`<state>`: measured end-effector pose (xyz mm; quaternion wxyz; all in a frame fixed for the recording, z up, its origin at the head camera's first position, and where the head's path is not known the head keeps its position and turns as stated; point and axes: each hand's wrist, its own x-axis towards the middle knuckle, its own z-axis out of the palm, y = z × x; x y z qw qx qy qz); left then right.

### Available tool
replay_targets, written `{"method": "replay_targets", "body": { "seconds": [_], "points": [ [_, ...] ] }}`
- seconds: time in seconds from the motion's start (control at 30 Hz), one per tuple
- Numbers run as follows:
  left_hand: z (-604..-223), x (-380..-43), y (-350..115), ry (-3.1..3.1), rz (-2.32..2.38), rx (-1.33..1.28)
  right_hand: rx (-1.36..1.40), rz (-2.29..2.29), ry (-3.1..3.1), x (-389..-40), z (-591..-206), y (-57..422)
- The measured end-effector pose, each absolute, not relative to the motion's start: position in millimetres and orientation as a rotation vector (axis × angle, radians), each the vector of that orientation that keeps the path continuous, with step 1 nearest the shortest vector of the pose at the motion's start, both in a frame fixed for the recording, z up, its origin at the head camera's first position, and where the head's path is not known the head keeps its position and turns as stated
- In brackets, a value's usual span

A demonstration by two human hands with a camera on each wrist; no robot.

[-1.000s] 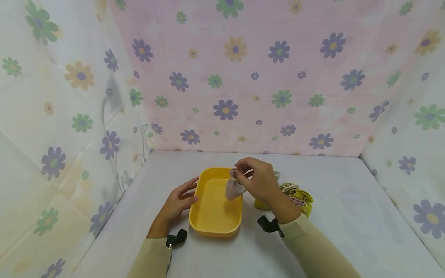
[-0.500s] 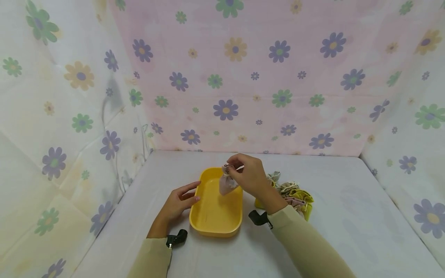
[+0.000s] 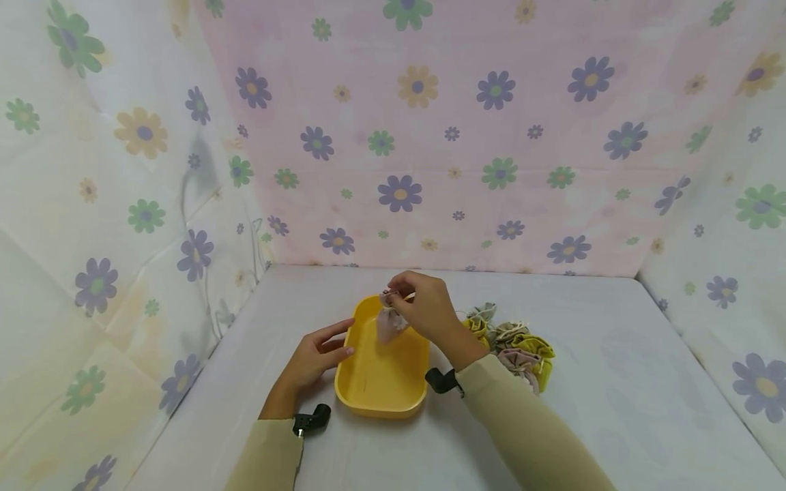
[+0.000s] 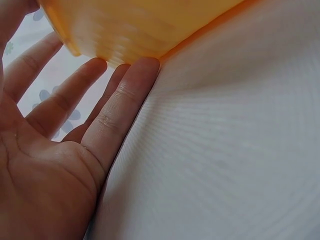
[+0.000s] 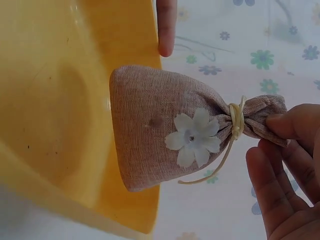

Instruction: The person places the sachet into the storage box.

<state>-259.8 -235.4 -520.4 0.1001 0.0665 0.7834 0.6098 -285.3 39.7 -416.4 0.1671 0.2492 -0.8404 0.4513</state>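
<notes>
Wrist views near tray; head higher

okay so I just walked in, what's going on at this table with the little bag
A person has a small mauve pouch pinched by its gathered top in the right hand, holding it over a yellow tray. The pouch is tied with a pale cord and has a white fabric flower on its side. The left hand has its fingertips against the tray's left side. More pouches, some mustard yellow, lie heaped on the table to the right.
</notes>
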Motion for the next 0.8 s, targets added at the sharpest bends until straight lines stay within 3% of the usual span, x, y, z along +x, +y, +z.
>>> {"method": "replay_targets", "body": {
  "seconds": [0.8],
  "points": [
    [-519.1,-259.7,-233.7,2.334,1.809,0.191,0.536,1.327,-2.48,-305.3,-438.2,11.0]
  ]
}}
